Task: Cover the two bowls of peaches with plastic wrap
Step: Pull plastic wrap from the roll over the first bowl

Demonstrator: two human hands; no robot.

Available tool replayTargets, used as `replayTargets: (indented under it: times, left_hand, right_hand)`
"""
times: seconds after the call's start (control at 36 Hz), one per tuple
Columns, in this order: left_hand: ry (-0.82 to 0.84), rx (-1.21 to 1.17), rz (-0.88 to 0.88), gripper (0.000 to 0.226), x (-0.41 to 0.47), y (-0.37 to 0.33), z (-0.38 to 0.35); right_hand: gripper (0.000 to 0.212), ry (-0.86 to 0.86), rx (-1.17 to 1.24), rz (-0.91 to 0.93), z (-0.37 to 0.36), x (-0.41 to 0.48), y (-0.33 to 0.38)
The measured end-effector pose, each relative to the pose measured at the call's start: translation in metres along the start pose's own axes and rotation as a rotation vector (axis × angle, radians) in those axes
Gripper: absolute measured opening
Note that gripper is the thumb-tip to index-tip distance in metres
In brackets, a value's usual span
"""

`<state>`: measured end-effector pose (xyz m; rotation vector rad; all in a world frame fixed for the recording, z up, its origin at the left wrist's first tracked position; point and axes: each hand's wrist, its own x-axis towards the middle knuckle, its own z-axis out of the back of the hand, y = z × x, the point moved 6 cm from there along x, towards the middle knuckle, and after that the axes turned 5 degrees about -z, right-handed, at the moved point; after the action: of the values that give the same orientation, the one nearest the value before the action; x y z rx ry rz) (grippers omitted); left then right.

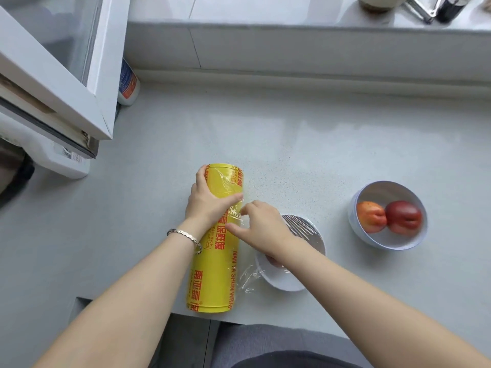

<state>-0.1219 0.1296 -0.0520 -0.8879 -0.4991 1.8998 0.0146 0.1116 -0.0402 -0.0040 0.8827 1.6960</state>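
The roll of plastic wrap (pixel 215 243), yellow with red lettering, lay on its side under my fingers, running lengthwise away from me, its near end close to the counter's edge. My left hand (pixel 207 201) gripped its far half from above, fingers curled over the left flank and thumb stretched across the top towards the right. My right hand (pixel 261 228) came in just beside that thumb, fingers curled, their tips at the wrinkled loose film (pixel 235 211) on the roll's right flank, and the thumb laid flat against the roll. Whether those fingertips had really nipped the film, I could not tell. Under my right wrist sat the covered bowl (pixel 281 280), white, with wrap stretched tight over its mouth and a crumpled fringe of film spilling from it towards the roll. Well to the right of my right fingers stood the open bowl (pixel 388 243), uncovered, holding two peaches, an orange peach (pixel 370 216) touching a darker red peach (pixel 403 217). A silver bracelet (pixel 186 236) circled my left wrist. All of this rested on a pale grey countertop (pixel 318 155). Far beyond my left fingers, a white bottle (pixel 128 83) with a blue and orange label stood by the white window frame (pixel 66 75).
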Motion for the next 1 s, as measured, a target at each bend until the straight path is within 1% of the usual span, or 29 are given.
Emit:
replayTargets:
  times: [0.08,0.19,0.36,0.44,0.5,0.53,0.58,0.61,0.64,0.67,0.72,0.75,0.81,0.92,1.0]
  left_hand:
    - [-0.003,-0.013,0.003,0.103,0.002,0.003,0.000]
    - [-0.009,-0.006,-0.010,0.103,0.003,0.003,0.001]
    - [-0.011,0.022,-0.021,0.103,0.003,0.000,-0.001]
    - [0.000,0.006,-0.009,0.103,0.004,0.003,0.000]
    - [0.004,-0.008,-0.004,0.104,0.004,0.005,0.000]
    - [0.002,-0.012,-0.008,0.104,0.004,0.005,0.001]
    - [-0.003,-0.019,-0.013,0.103,0.005,0.004,0.001]
    - [-0.005,-0.022,-0.014,0.103,0.004,0.004,0.001]
    - [-0.006,-0.025,-0.014,0.102,0.004,0.004,0.001]
    - [-0.006,-0.026,-0.014,0.102,0.004,0.004,0.001]
    - [-0.008,-0.029,-0.017,0.102,0.004,0.005,0.001]
    - [-0.009,-0.033,-0.016,0.102,0.004,0.005,0.001]
    - [-0.010,-0.038,-0.015,0.102,0.005,0.005,0.001]
    - [-0.007,-0.036,-0.013,0.102,0.004,0.005,0.001]
    - [-0.004,-0.034,-0.012,0.102,0.004,0.006,0.001]
  right_hand:
    - [0.034,0.064,0.031,-0.009,-0.003,0.007,0.004]
    - [0.039,0.127,0.119,-0.024,-0.005,0.010,0.003]
    - [0.032,0.046,0.125,-0.048,-0.004,0.010,0.002]
    - [0.032,-0.046,0.030,-0.037,-0.006,0.014,-0.004]
    - [0.033,-0.060,-0.012,-0.041,-0.008,0.015,-0.006]
    - [0.030,-0.066,-0.034,-0.028,-0.007,0.015,-0.004]
    - [0.009,-0.100,-0.047,-0.020,-0.001,0.016,-0.002]
    - [0.008,-0.106,-0.053,-0.039,0.001,0.015,-0.003]
    - [0.017,-0.104,-0.053,-0.054,0.003,0.015,-0.005]
    - [0.020,-0.098,-0.056,-0.044,0.003,0.014,-0.006]
    - [0.020,-0.110,-0.077,0.038,0.000,0.009,-0.003]
    - [0.023,-0.124,-0.062,0.087,-0.003,0.005,-0.001]
    - [0.029,-0.107,-0.010,0.124,-0.007,-0.001,0.000]
    - [0.027,-0.189,0.026,0.223,0.001,-0.003,0.004]
    - [0.027,-0.183,0.013,0.292,0.002,-0.004,0.006]
